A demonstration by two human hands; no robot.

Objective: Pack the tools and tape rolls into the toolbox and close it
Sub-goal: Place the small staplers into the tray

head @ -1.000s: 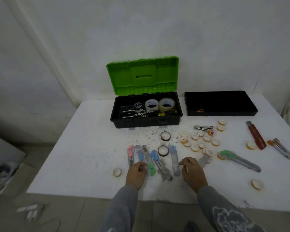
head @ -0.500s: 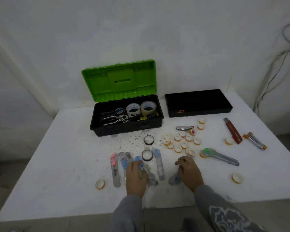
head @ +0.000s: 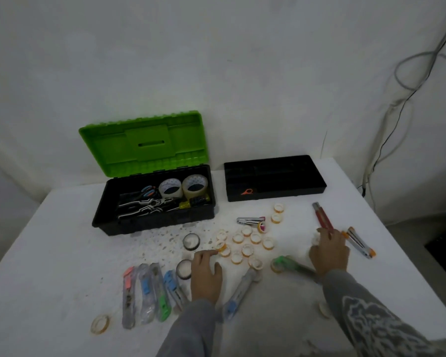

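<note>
The toolbox (head: 152,224) stands open, green lid raised, with two big tape rolls (head: 183,189) and pliers (head: 144,206) inside. In front of the toolbox the left hand (head: 206,275) rests flat on the table (head: 49,253). Far right of the toolbox, the right hand (head: 328,251) reaches a red knife (head: 321,217).

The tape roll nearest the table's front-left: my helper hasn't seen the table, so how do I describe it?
From the green-lidded toolbox, come forward to the row of utility knives. The tape roll lies flat left of the pink-slider knife, by its near end, alone; the other orange-rimmed rolls sit right of the left hand.
</note>
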